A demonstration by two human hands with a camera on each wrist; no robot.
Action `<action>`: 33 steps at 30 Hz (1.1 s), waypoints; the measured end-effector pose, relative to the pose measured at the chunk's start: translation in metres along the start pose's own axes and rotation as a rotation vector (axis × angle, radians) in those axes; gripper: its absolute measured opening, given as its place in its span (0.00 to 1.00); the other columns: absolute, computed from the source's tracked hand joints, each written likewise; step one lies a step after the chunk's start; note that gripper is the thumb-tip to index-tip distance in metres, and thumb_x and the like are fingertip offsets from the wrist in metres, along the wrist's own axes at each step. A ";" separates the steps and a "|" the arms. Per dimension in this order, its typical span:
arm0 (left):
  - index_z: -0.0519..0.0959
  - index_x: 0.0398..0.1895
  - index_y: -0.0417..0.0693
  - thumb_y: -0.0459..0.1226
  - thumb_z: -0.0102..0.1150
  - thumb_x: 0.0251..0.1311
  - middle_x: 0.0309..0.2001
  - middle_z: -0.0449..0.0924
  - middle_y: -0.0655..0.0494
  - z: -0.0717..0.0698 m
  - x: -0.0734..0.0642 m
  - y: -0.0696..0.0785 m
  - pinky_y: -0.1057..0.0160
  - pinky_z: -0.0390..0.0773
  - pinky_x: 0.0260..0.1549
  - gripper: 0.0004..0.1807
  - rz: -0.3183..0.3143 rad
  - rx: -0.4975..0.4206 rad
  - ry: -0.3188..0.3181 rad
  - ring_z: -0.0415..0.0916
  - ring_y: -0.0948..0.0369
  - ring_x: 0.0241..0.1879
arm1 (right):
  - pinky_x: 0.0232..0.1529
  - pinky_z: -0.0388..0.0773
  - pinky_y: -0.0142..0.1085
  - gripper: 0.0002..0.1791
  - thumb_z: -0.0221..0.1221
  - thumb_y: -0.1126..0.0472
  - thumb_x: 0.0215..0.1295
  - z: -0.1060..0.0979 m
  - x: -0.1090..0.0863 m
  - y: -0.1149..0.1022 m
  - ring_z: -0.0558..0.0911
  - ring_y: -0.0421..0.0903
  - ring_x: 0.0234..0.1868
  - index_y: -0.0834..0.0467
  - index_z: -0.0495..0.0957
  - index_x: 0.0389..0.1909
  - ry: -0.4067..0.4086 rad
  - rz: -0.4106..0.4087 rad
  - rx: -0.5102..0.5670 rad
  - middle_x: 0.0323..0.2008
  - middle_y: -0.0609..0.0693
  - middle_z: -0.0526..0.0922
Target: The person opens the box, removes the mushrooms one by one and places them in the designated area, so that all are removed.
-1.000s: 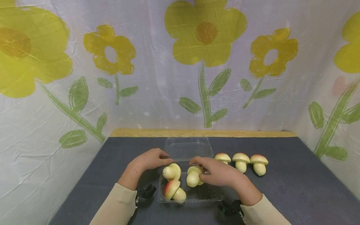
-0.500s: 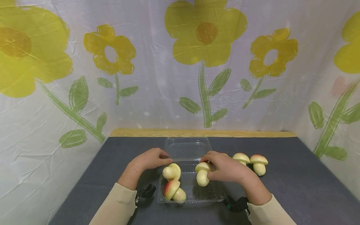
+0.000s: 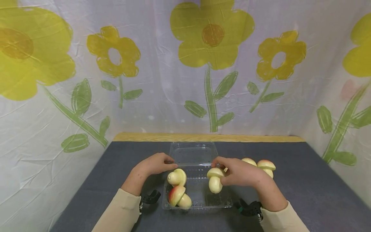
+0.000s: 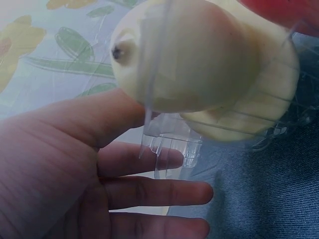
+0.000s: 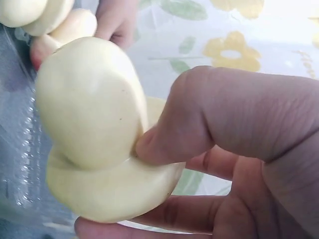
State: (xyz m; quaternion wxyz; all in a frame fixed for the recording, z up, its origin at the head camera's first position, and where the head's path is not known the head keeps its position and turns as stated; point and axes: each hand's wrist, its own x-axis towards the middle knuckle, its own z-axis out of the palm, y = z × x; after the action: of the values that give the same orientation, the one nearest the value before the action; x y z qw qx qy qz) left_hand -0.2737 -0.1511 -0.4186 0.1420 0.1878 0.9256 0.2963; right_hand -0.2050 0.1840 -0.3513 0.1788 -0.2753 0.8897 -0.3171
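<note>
My right hand (image 3: 239, 170) pinches a cream toy mushroom (image 3: 215, 183) over the right side of a clear plastic container (image 3: 197, 205). In the right wrist view its thumb presses where the stem (image 5: 92, 104) meets the cap, with the other fingers under the cap. My left hand (image 3: 155, 166) touches the container's rear left corner; the left wrist view shows its fingers (image 4: 164, 191) fairly straight beside the plastic wall. Inside the container on the left lie two more toy mushrooms, one with its stem forward (image 3: 176, 177) and one red-tinged (image 3: 179, 197).
The container's open lid (image 3: 193, 153) lies flat behind it. To the right stand more red-topped toy mushrooms (image 3: 266, 166), partly hidden by my right hand. A dark cloth (image 3: 304, 199) covers the table, and a flowered curtain (image 3: 156, 106) hangs behind its wooden edge (image 3: 261, 138).
My right hand has moved right with its toy mushroom, from the container's middle toward its right side, and now hides part of the mushrooms standing outside. My left hand stays put.
</note>
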 end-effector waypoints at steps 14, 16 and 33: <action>0.85 0.59 0.45 0.51 0.64 0.70 0.54 0.85 0.52 -0.001 -0.001 0.002 0.48 0.83 0.51 0.23 0.007 0.004 -0.002 0.81 0.50 0.55 | 0.37 0.76 0.42 0.24 0.65 0.69 0.54 -0.017 -0.018 0.001 0.77 0.47 0.39 0.59 0.80 0.55 0.032 0.064 -0.042 0.45 0.49 0.81; 0.85 0.58 0.45 0.51 0.64 0.70 0.54 0.85 0.52 -0.001 -0.001 0.002 0.48 0.83 0.51 0.23 0.012 0.005 -0.002 0.81 0.51 0.55 | 0.34 0.73 0.40 0.21 0.64 0.70 0.54 -0.020 -0.020 0.003 0.76 0.46 0.36 0.60 0.82 0.51 0.024 0.051 -0.049 0.40 0.48 0.80; 0.85 0.59 0.45 0.51 0.64 0.70 0.54 0.85 0.51 -0.001 -0.001 0.002 0.48 0.83 0.51 0.24 0.008 0.006 -0.002 0.81 0.51 0.55 | 0.38 0.78 0.43 0.28 0.64 0.70 0.52 -0.033 -0.035 0.015 0.79 0.49 0.42 0.68 0.80 0.58 0.048 0.227 -0.024 0.48 0.54 0.82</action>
State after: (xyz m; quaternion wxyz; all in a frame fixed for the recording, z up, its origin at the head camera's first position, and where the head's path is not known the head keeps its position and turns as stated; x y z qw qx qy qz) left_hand -0.2725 -0.1512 -0.4165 0.1411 0.1924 0.9256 0.2939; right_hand -0.1991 0.2305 -0.3317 0.1889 -0.1671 0.9230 -0.2906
